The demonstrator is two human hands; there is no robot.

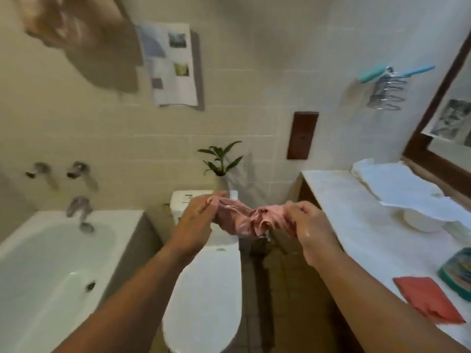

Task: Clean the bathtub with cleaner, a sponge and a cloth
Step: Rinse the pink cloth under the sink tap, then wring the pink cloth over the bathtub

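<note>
A crumpled pink cloth (244,220) is stretched between my two hands above the toilet. My left hand (196,222) grips its left end and my right hand (308,228) grips its right end, fingers curled round the fabric. The cloth looks wet, and water drips from its lower edge. The white bathtub (30,289) lies at the lower left, with its drain visible and a spout and two taps on the wall above it. No sponge or cleaner bottle is clearly in view.
A white toilet (204,296) with shut lid stands below my hands, a small plant (220,159) behind it. On the right, a marble counter (356,225) holds a red cloth (428,299), white towels (397,184) and a teal packet (458,273). A towel hangs at the upper left.
</note>
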